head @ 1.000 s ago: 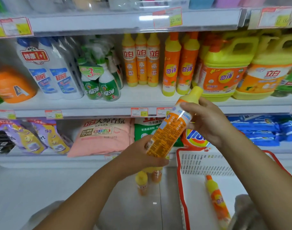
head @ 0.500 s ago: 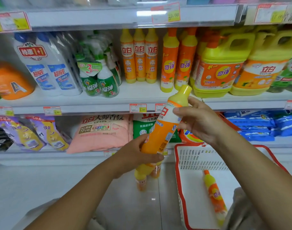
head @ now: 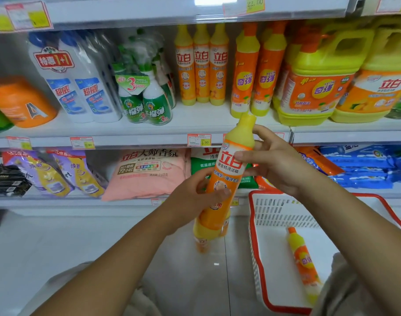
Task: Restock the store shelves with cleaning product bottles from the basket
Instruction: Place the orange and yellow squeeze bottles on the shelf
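I hold a tall orange and yellow dish-soap bottle tilted in front of the shelves, its front label facing me. My left hand grips its lower body. My right hand holds the upper part near the neck with fingers and thumb. Three matching bottles stand in a row on the middle shelf above. One more orange bottle lies in the white basket with a red rim at lower right. Another bottle stands on the floor, partly hidden behind the held one.
Taller orange bottles and big yellow jugs fill the shelf's right side. White and green spray bottles stand to the left. Detergent bags lie on the lower shelf. Pale floor tiles lie below.
The bottle has been turned in my hands, so the front label now faces me instead of the back label. It also stands a bit more upright.
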A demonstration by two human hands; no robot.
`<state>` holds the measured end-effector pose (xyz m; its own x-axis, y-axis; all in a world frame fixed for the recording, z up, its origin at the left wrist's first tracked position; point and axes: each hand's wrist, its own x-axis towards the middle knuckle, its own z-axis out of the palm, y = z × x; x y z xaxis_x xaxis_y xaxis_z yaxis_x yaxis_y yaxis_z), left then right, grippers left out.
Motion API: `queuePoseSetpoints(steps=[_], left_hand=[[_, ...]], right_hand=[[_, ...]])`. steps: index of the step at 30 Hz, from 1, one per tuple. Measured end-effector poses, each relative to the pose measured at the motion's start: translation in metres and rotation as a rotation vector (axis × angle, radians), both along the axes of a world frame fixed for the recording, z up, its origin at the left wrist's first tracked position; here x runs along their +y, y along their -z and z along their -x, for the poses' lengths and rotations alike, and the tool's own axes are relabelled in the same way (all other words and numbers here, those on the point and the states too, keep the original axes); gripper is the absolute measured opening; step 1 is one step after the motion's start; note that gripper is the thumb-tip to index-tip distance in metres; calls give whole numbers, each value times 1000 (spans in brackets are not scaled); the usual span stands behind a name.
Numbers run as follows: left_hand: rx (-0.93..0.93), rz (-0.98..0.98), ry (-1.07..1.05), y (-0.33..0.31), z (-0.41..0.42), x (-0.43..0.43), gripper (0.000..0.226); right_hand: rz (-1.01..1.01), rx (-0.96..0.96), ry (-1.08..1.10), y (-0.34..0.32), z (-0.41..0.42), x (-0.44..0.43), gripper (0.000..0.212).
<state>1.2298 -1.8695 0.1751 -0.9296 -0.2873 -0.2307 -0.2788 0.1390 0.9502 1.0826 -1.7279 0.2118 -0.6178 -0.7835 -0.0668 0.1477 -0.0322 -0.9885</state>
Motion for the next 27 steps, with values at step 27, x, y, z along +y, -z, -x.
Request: queuePoseSetpoints(steps=[27], left_hand=[[-104,69,-278,153,-26,-28,47]], right_hand=[[-866,348,151,244,-43,55,67]])
